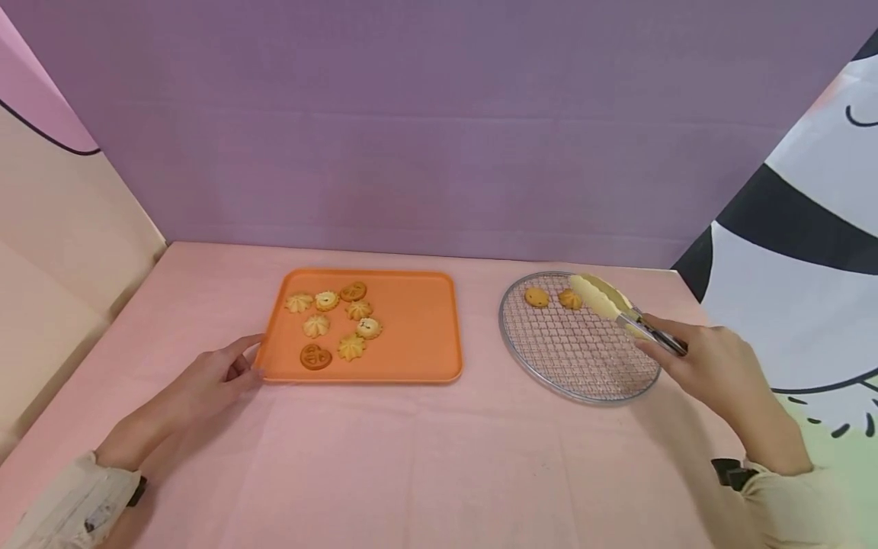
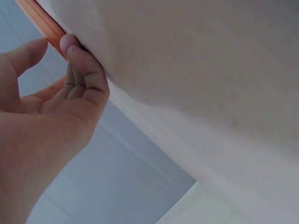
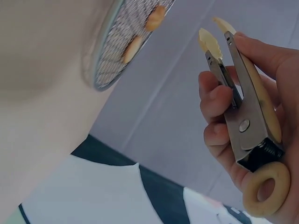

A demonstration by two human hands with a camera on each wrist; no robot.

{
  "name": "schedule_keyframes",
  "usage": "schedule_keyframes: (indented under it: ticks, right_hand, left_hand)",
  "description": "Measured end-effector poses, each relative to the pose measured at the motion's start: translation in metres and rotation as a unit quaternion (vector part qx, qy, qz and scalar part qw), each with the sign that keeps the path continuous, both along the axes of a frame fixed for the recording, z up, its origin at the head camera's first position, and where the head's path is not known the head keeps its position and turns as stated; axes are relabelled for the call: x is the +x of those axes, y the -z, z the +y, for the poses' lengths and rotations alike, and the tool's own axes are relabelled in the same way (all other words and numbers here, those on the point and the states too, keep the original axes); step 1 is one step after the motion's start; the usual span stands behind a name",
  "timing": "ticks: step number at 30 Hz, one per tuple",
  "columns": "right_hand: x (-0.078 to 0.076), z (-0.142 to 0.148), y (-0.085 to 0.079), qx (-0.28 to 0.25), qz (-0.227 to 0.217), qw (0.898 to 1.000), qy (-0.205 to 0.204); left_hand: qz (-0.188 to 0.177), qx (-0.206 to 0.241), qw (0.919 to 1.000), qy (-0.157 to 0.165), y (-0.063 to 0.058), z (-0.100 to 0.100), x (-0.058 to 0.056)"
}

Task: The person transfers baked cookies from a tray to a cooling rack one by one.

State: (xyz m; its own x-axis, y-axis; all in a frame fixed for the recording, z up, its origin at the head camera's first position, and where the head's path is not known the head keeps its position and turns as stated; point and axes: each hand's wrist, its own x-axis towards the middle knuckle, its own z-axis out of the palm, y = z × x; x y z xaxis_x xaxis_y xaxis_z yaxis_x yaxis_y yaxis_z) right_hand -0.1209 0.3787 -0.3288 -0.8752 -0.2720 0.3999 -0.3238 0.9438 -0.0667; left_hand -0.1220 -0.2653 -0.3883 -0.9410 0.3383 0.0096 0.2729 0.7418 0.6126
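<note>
"Over the wire rack (image 1: 583, 358), what was the right grip (image 1: 716, 370) holding?"

"Tongs (image 3: 249, 105), clasped around the arms, tips parted with nothing between, near two biscuits (image 1: 536, 297) on the mesh."

"How would they handle?"

"Light, stiff and springy, I judged, best held midway along the steel; the biscuits looked light and brittle."

"Pointing where?"

"Long axis slanted away and leftward, tips foremost. Opposite, the left grip (image 1: 209, 381) touched the orange tray's (image 1: 421, 328) edge, fingers relaxed."
</note>
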Motion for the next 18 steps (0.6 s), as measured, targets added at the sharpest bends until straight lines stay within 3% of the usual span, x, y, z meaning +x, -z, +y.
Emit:
schedule_keyframes:
  ticks: [18]
  right_hand:
    - [0.01, -0.051, -0.007, 0.003, 0.018, 0.997, -0.071]
  left_hand:
    - [0.005, 0.003, 1.0, 0.006, 0.0, -0.001, 0.0]
